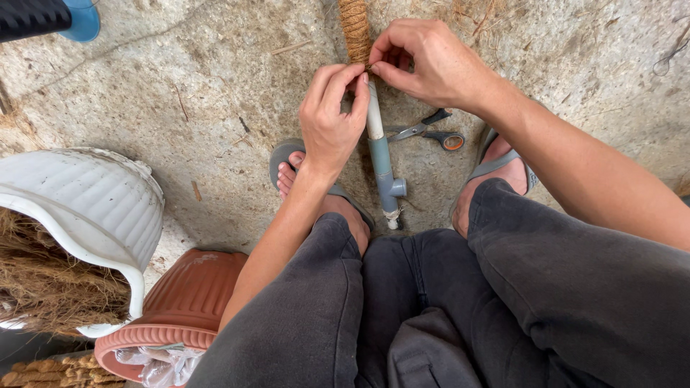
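We note a slim grey-and-white plastic pipe lying on the concrete floor between the person's sandalled feet, long axis running 12 to 6 o'clock. Its near end carries a grey tee fitting; its far part is sheathed in brown coir rope winding, which runs out of view at 12 o'clock.

Both hands meet at the lower edge of the winding. The left hand comes in from 7 o'clock; its fingers are curled shut around the bare pipe just below the rope. The right hand comes in from 4 o'clock; its thumb and forefinger are pinched together on the last turn of coir, at the pipe's right side. We cannot tell whether a loose fibre end sits inside the pinch. Neither hand is clearly nearer the winding's edge: both touch it, the left just below, the right level with it.

At 3 o'clock from the pipe, near but apart, lie scissors with orange-and-black handles, flat on the floor, blades pointing left toward the pipe.

Further out, at 8 o'clock: a white ribbed plastic pot tipped on its side with loose brown coir fibre spilling from it, and a terracotta-coloured ribbed plastic pot touching it, clear plastic film in its mouth.
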